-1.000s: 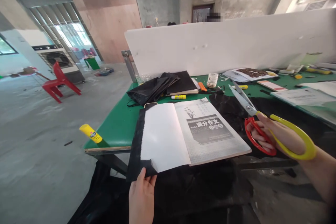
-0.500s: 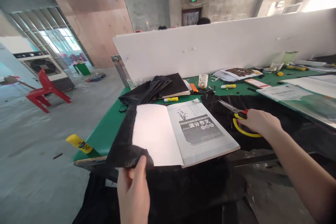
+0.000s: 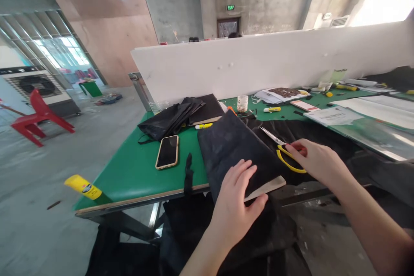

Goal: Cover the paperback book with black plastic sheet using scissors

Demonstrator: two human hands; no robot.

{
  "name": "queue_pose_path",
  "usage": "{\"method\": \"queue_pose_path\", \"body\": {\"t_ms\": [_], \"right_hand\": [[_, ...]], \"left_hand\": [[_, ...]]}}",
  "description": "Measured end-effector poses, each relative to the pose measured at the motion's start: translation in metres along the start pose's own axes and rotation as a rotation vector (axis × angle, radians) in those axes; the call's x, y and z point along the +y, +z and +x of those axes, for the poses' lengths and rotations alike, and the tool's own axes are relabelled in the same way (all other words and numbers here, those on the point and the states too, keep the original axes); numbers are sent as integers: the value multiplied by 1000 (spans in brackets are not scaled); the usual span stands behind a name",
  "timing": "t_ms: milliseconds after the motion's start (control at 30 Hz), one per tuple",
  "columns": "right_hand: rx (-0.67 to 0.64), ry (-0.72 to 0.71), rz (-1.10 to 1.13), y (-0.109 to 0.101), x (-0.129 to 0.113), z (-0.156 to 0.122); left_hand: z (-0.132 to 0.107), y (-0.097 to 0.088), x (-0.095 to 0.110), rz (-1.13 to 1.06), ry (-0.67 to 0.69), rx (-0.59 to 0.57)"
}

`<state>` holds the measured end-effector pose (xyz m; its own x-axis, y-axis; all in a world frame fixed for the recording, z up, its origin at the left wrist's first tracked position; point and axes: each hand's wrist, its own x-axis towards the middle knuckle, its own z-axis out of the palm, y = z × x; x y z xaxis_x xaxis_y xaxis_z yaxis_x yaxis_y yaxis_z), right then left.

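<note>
A book in a black cover lies closed at the table's front edge, its page edges showing at the near right side. Resting on the cover is my left hand, its fingers spread and its thumb beside the page edges. My right hand has its fingers closed on the handles of a pair of scissors with yellow and red grips. Their blades point away to the left, over black sheet material spread on the table. Part of the handles is hidden by my fingers.
On the green table are a phone, a black strip, folded black covers and a clear jar. A yellow glue stick stands at the left corner. Behind rises a white board.
The open book has been closed, so its black cover now faces up. My left hand has let go of the cover flap and moved right onto the book. The phone has come into view.
</note>
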<state>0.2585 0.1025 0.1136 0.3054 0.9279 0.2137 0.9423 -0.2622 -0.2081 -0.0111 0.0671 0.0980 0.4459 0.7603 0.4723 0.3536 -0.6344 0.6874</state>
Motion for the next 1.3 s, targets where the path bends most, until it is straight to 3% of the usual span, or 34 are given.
{"method": "queue_pose_path", "body": {"t_ms": [100,200,300,367,433,533,633,733,900,1300], "right_hand": [[-133,62,248,8,8,-27],[-461,188,533,29,17,-51],[-766,282,881,52,15,-66],[-851,307,1138,65,6,-72],[-790,394,1352,76,-8,-76],[-576,583,1585,91,-33,-83],[-432,707,1772,99,-53,-88],[-353,745,1825,99,-65,-90],[-367,720,1785,91,-67,-90],[-520,745,1818,73,-62,-85]], "left_hand": [[-19,-6,-19,-4,-161,185],[-44,-19,-50,-67,-483,357],[-65,-28,-76,-168,-732,336],[-72,-28,-84,-345,-846,276],[-74,-23,-83,-566,-926,294],[-67,-10,-74,-885,-985,372],[-57,1,-63,-1121,-991,350],[-49,5,-56,-1241,-945,306],[-44,5,-53,-1226,-896,243],[-42,2,-48,-1118,-900,288]]}}
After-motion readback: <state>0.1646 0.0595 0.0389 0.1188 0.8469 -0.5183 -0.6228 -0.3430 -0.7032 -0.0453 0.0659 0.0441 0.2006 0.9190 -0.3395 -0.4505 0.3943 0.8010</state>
